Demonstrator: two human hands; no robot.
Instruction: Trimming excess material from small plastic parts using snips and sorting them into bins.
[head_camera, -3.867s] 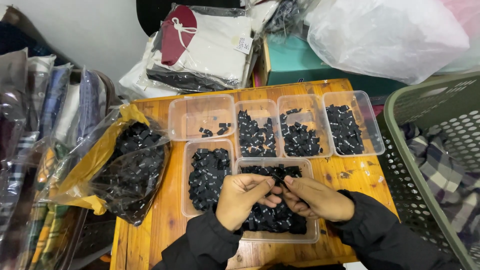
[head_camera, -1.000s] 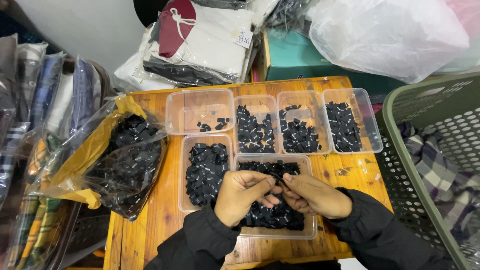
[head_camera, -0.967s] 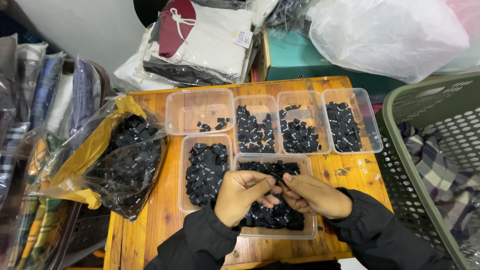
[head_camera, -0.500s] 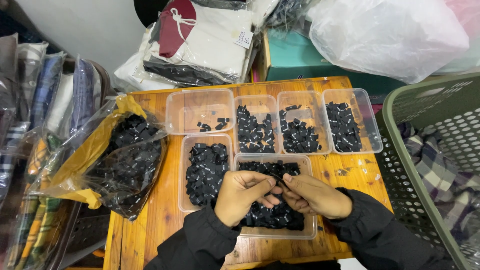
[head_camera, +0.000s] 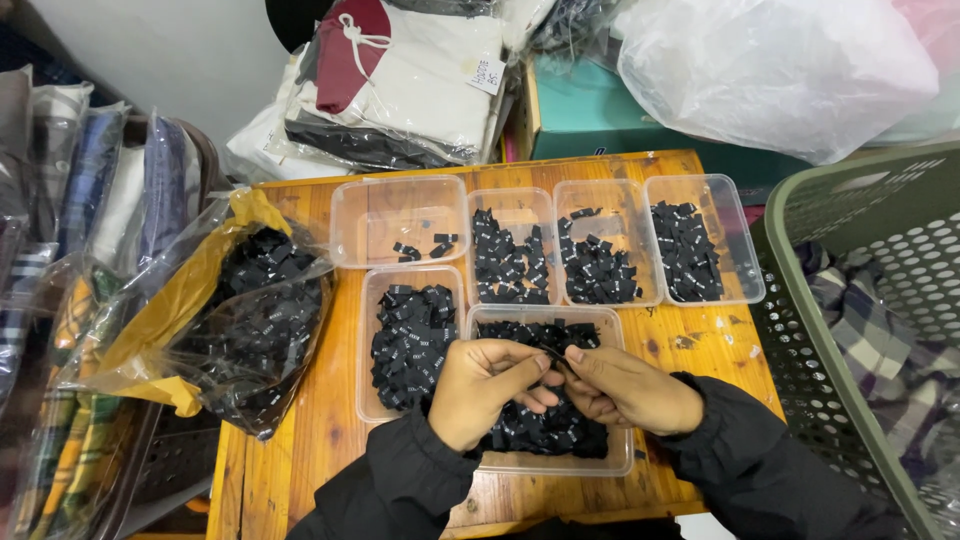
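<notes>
My left hand (head_camera: 487, 388) and my right hand (head_camera: 628, 388) meet fingertip to fingertip over a clear plastic tray (head_camera: 548, 462) heaped with small black fabric labels (head_camera: 540, 428). Between the fingertips of both hands is pinched one small black label (head_camera: 556, 357). Both sleeves are black. Just left of my left hand stands another clear tray of black labels (head_camera: 409, 335).
A back row of clear trays (head_camera: 399, 220) holds more black labels on the wooden table (head_camera: 300, 440). A clear and yellow plastic bag of labels (head_camera: 235, 320) lies at left. A green laundry basket (head_camera: 850, 330) stands at right. Bagged garments (head_camera: 400, 80) are piled behind.
Hardly anything moves; my hands stay together over the near tray, fingers shifting slightly on the label.
</notes>
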